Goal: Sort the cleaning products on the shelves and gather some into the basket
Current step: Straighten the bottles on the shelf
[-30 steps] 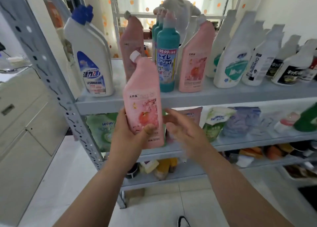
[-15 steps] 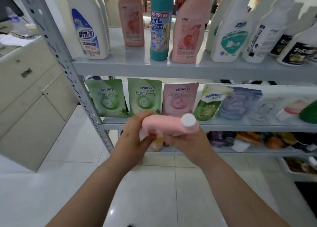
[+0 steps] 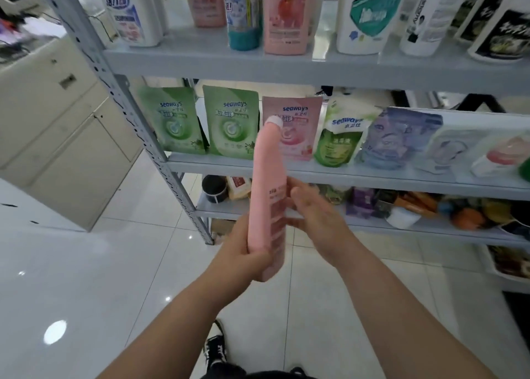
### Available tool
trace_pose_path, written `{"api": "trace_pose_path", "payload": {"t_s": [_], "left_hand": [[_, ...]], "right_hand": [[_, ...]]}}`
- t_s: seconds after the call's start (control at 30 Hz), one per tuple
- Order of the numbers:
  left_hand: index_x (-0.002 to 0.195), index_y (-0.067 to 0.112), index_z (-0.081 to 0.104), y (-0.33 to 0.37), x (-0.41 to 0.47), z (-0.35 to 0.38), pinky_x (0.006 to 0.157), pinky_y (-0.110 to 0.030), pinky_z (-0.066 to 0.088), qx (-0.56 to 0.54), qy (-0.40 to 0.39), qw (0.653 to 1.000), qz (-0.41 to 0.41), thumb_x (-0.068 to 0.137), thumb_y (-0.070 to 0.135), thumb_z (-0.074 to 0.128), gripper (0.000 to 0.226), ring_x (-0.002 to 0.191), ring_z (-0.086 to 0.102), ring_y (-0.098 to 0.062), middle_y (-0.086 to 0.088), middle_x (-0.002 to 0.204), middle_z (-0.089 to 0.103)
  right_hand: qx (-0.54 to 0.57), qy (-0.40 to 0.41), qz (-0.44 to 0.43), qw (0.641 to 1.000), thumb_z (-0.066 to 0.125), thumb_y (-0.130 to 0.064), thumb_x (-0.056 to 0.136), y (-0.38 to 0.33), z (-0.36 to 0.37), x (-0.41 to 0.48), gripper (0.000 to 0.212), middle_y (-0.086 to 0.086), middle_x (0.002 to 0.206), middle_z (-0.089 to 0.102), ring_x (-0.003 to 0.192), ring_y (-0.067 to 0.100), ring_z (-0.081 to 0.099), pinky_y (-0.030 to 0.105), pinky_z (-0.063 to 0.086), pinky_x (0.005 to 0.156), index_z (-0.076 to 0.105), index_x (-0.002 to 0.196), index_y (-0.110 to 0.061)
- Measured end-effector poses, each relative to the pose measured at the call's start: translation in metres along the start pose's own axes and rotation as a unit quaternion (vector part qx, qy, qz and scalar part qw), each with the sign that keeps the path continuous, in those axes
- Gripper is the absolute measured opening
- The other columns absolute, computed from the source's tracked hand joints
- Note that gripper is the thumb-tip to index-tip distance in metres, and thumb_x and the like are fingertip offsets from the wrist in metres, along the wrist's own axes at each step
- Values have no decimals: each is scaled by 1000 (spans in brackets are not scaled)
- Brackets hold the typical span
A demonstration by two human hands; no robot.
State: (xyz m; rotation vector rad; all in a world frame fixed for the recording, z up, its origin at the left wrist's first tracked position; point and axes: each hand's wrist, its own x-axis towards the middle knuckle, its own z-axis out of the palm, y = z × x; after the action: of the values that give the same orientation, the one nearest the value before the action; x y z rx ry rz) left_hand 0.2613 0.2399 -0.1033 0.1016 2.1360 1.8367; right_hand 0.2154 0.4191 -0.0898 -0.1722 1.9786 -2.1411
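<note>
You are gripping the pink bottle [image 3: 268, 178] near its base with your left hand [image 3: 241, 252], fingers and thumb curling round it. You are holding it nearly upright in front of the shelves [image 3: 315, 66], above the floor. Its white cap [image 3: 274, 120] is pointing up and overlapping the pink pouch [image 3: 301, 140] standing on the middle shelf. Your right hand [image 3: 318, 218] is lying open just beside the bottle's right side, fingers fairly straight; blur is hiding whether they are touching it. Two green pouches [image 3: 231, 123] are standing left of the pink one.
</note>
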Motion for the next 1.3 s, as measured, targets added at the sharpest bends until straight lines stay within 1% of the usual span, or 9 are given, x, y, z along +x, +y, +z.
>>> {"api": "trace_pose_path", "payload": {"t_s": [0.1,0.2,0.33,0.53,0.7,0.9,1.1,1.2,1.3], "left_hand": [[128,36,60,-4,-20,9,85,-34,61,-7,28,1000,0,70,41,56,58,107,69,-12,6,116,72],[107,42,71,-4,-28,12,67,-31,62,-45,110,993,-27,89,37,55,24,92,75,-14,4,104,76],[103,25,65,-8,-28,7,46,-23,45,24,199,973,-112,107,38,42,27,55,60,-5,1,78,68],[107,9,62,4,-29,5,33,-18,29,-299,103,909,-271,108,36,46,32,38,49,-10,-4,64,68],[117,14,62,3,-17,-15,37,-19,32,-299,50,906,-294,107,34,47,27,42,52,-13,-5,73,73],[129,31,47,-11,0,-56,57,-23,57,54,-14,991,-125,55,63,83,87,84,69,-7,14,105,66],[148,13,33,-35,24,-82,101,-30,46,258,139,945,145,60,29,85,104,124,34,-12,7,131,36],[154,25,29,-38,32,-107,98,-14,39,217,98,959,158,63,17,77,104,126,34,4,17,138,37],[139,49,33,-40,35,-134,76,-17,53,44,-26,994,94,64,21,68,88,110,59,5,27,125,54]], "right_hand": [[20,14,22,999,73,-58,80,15,0,1,38,-8,110,77,101,10,73,27,59,79,73,113,-38],[23,80,9,996,82,-69,69,28,6,-3,65,3,109,77,99,23,76,40,63,79,67,115,-26],[16,129,65,989,77,-70,70,35,14,-2,46,3,97,78,87,24,77,39,63,67,70,96,-32],[304,22,280,911,56,-85,82,39,33,-2,93,22,119,73,106,38,73,53,60,86,54,138,-11],[364,21,295,883,64,-73,82,36,46,9,93,25,115,67,97,40,71,50,60,82,53,135,2],[283,20,151,947,66,-26,76,25,62,29,69,28,116,65,107,41,65,63,47,107,55,137,4],[-14,-76,-4,997,78,-20,65,4,92,44,92,8,136,62,128,24,61,42,55,101,43,150,-16],[-125,-92,-35,987,91,-40,61,-8,100,61,104,-7,130,61,124,10,61,27,54,97,34,148,-48],[-91,-21,-24,995,89,-61,63,-13,106,75,90,-9,119,65,114,6,64,30,55,91,43,139,-48]]}}
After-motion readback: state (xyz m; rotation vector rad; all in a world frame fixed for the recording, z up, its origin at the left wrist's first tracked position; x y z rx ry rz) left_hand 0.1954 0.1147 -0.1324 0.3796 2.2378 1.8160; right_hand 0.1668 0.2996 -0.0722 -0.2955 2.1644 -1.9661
